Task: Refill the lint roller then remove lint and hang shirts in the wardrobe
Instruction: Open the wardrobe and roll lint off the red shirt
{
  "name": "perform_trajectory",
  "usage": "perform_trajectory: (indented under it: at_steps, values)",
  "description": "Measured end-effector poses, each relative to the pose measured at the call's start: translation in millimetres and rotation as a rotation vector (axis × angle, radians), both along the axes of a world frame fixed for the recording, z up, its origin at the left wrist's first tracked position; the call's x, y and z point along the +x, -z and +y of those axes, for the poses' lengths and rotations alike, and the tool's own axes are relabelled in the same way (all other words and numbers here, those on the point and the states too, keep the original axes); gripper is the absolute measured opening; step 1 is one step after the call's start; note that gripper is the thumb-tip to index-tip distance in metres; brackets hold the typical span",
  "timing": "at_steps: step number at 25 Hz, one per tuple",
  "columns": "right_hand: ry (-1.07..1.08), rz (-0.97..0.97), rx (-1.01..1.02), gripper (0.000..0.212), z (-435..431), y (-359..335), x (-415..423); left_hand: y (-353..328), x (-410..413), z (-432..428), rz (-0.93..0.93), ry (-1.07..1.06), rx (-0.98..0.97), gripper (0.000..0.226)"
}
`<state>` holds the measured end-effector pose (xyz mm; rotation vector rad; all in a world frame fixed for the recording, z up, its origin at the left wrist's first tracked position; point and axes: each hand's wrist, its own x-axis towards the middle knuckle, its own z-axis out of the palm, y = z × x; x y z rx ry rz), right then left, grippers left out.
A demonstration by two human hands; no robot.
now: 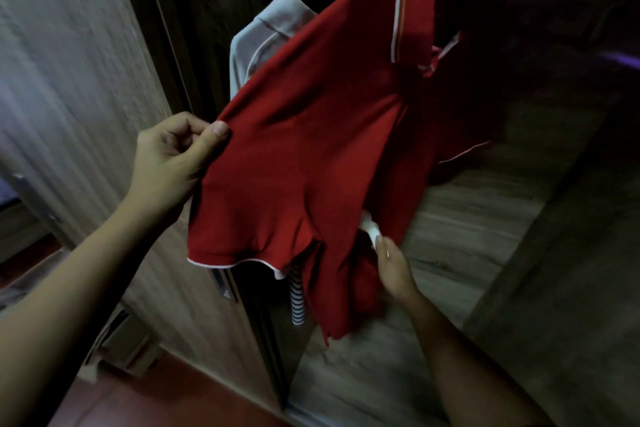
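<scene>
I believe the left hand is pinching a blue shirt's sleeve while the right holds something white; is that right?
No: the head view shows the shirt is red. The left hand pinches its sleeve; the right hand holds a white object.

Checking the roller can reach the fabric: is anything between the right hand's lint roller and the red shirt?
Nothing visible does. The left hand pinches the red shirt by its sleeve edge, and the right hand holds the white lint roller against the cloth, its upper end hidden under the fabric.
</scene>
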<state>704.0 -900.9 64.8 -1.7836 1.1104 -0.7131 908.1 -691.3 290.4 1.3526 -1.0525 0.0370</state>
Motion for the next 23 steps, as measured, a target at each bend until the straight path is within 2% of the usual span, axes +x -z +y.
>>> perform_trajectory:
  at_steps: [2, 5, 8, 10, 13, 15, 17, 19, 21, 23]
  values:
    - [0.041, -0.181, -0.137, 0.027, 0, -39, 6, 0, -1, 1, 0.016, 0.000, -0.015, 0.023]
    - [0.118, -0.316, -0.397, 0.033, -20, -138, 10, 1, -1, 0, 0.046, -0.005, -0.040, 0.023]
    - [0.157, -0.400, -0.575, 0.023, -6, -159, 17, 0, -3, -1, 0.071, 0.001, -0.054, 0.023]
    - [0.106, -0.349, -0.530, 0.018, 16, -119, 27, 1, -5, -1, 0.078, 0.008, -0.052, 0.024]
    - [0.000, -0.080, -0.240, 0.022, 49, -25, 29, 3, -5, -1, 0.093, 0.016, -0.050, 0.026]
    - [0.002, -0.005, -0.245, 0.024, 70, -4, 28, 3, -4, 1, 0.102, 0.026, -0.039, 0.026]
    - [0.064, -0.182, -0.324, 0.027, 74, -37, 33, 1, -5, 1, 0.086, 0.018, -0.028, 0.023]
    - [0.167, -0.374, -0.440, 0.031, 66, -101, 40, 0, -6, 0, 0.062, 0.006, -0.020, 0.021]
    - [0.254, -0.494, -0.525, 0.030, 55, -159, 42, 1, -5, 1, 0.069, 0.015, -0.026, 0.022]
    - [0.290, -0.560, -0.542, 0.029, 59, -183, 44, 1, -3, 1, 0.096, 0.038, -0.043, 0.023]
